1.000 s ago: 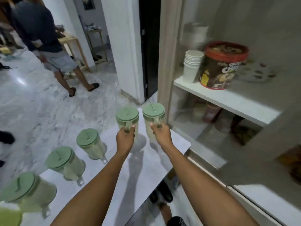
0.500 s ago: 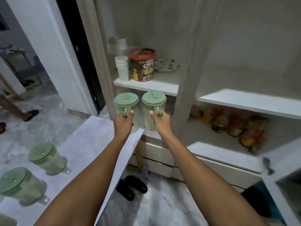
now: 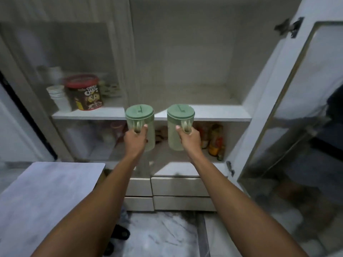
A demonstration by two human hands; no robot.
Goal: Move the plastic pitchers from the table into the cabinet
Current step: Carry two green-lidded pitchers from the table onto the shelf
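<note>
I hold two pale green plastic pitchers with darker green lids, both upright in the air in front of the open cabinet. My left hand [image 3: 135, 139] grips the handle of the left pitcher [image 3: 141, 117]. My right hand [image 3: 189, 139] grips the handle of the right pitcher [image 3: 179, 123]. Both pitchers hang just before the front edge of the cabinet's middle shelf [image 3: 213, 114], whose right half behind them is bare. The table [image 3: 46, 191] lies at the lower left, and no pitchers on it are in view.
The cabinet's right glass door [image 3: 297, 127] stands swung open at my right. Behind the left glass pane sit a red-lidded cereal tub [image 3: 85, 93] and a stack of white cups [image 3: 57, 97]. Jars [image 3: 213, 141] fill the lower shelf. Drawers [image 3: 178, 186] lie below; sandals [image 3: 118, 234] are on the floor.
I have turned from the table to face the cabinet. Both pitchers have been carried up and forward to the middle shelf's edge. The other pitchers on the table have left view.
</note>
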